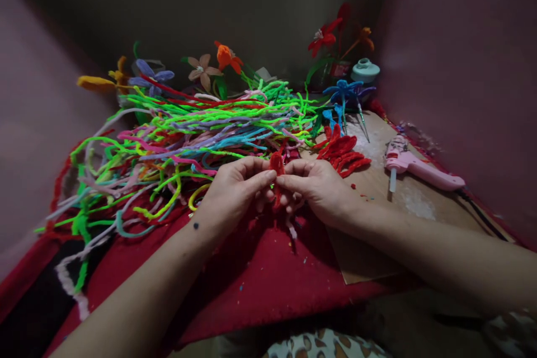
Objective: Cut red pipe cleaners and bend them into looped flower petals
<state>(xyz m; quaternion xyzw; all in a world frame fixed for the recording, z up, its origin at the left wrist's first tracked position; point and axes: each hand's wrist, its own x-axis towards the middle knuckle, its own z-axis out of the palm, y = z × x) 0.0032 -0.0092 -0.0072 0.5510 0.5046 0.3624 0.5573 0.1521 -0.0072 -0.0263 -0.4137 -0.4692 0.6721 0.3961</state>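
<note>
Both hands meet over the front of the red cloth, pinching a red pipe cleaner bent into a petal-like loop. My left hand grips its left side between thumb and forefinger. From the right, my right hand pinches the same piece, its thumb tip close to the left thumb. The loop's top stands above the thumbs; its middle is hidden by the fingers. Just beyond my right hand lies a pile of red pipe-cleaner petals. A large heap of colourful pipe cleaners spreads behind and left of my left hand.
A pink glue gun rests on a brown board at right, its cord trailing right. Blue pipe-cleaner flowers lie near a pale teal container. Finished-looking flowers, including an orange one, line the back wall. Red cloth covers the table.
</note>
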